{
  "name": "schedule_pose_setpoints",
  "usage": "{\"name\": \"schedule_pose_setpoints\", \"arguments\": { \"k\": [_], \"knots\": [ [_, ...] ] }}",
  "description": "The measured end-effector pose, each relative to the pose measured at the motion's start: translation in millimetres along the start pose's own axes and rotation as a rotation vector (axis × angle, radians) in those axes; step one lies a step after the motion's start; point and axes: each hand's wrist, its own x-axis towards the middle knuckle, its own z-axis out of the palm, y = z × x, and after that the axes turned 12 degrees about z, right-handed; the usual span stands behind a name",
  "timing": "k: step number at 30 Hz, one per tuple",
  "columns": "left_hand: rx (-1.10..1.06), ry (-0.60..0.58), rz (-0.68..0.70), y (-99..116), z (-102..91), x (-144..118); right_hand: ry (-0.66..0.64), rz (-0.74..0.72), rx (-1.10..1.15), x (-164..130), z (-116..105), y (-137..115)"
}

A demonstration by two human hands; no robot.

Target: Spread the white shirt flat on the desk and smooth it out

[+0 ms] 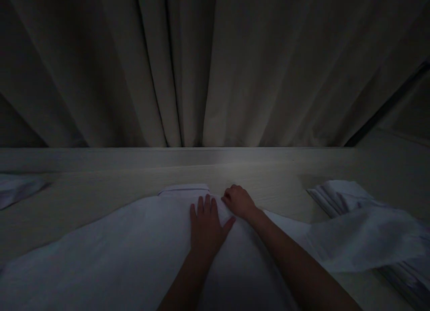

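Observation:
A white shirt (pixel 124 248) lies spread on the pale surface, its collar (pixel 184 189) at the far edge. My left hand (pixel 206 228) rests flat on the cloth just below the collar, fingers apart. To the right of the collar, my right hand (pixel 238 200) is closed at the shirt's shoulder edge, the fingers curled and pinching the fabric there. One sleeve (pixel 363 239) stretches out to the right and lies over a pile of folded cloth. The other side of the shirt runs down toward the lower left.
Folded white garments (pixel 346 192) are stacked at the right, partly under the sleeve. Another piece of white cloth (pixel 20 188) lies at the left edge. Behind the pale surface (pixel 110 190) hangs a long curtain (pixel 242 78). The light is dim.

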Motion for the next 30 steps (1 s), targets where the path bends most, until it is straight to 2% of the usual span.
{"name": "schedule_pose_setpoints", "arguments": {
  "k": [3, 10, 17, 21, 25, 30],
  "knots": [
    [-0.047, 0.016, 0.022, -1, -1.6, 0, -0.006, 0.036, -0.019, 7, 5, 8],
    [-0.080, -0.005, 0.035, -3, 2.4, -2, -0.062, 0.068, -0.107, 21, -5, 34],
    [-0.101, 0.018, 0.047, -3, 6.3, 0, -0.100, 0.129, -0.148, 23, -5, 40],
    [-0.111, 0.034, 0.099, -2, 4.1, 0, -0.065, 0.199, -0.136, 22, -8, 41],
    [-0.075, 0.052, 0.031, -3, 3.1, -3, -0.036, 0.226, -0.100, 3, -22, 60],
    [-0.039, 0.040, 0.012, -6, 4.2, -3, -0.148, 0.264, -0.097, -58, -50, 115]
  ]
}}
